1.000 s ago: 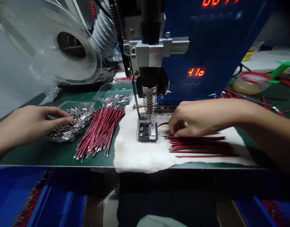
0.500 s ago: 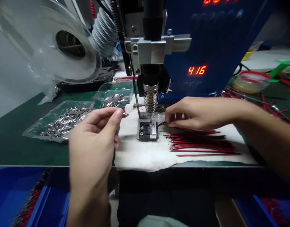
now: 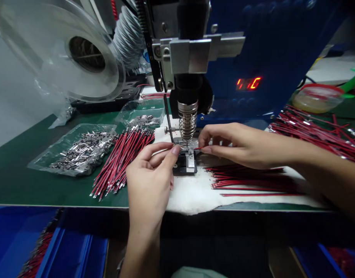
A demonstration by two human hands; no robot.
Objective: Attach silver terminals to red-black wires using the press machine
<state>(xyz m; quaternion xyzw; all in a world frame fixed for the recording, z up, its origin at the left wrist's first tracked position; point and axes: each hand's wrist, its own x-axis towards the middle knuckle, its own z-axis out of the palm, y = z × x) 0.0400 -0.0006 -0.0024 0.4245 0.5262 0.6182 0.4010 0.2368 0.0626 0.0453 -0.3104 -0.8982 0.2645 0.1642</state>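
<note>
My left hand [image 3: 150,175] is closed in a pinch at the left side of a small black fixture [image 3: 183,169]. A small metal connector [image 3: 181,148] shows at its fingertips, partly hidden by the thumb. From the other side, my right hand [image 3: 234,146] pinches a thin red and black wire [image 3: 198,148], its end pointing at the connector. Whether the two touch, I cannot tell. Right above hangs the soldering head [image 3: 188,121], a tip with a metal spring around it. Below my right hand, a row of red and black wires [image 3: 247,181] lies on a white cloth [image 3: 191,200].
Left of my left hand lie a bundle of red and black wires [image 3: 119,162] and a clear tray of metal connectors [image 3: 44,164]. A second tray [image 3: 124,112] stands behind. The blue machine body [image 3: 229,46] rises behind the fixture. More wires [image 3: 316,131] lie at the right.
My left hand has moved right with the connector, up to the fixture, uncovering the wire bundle behind it. My right hand stays beside the fixture, its wire end now visible. The view has shifted slightly.
</note>
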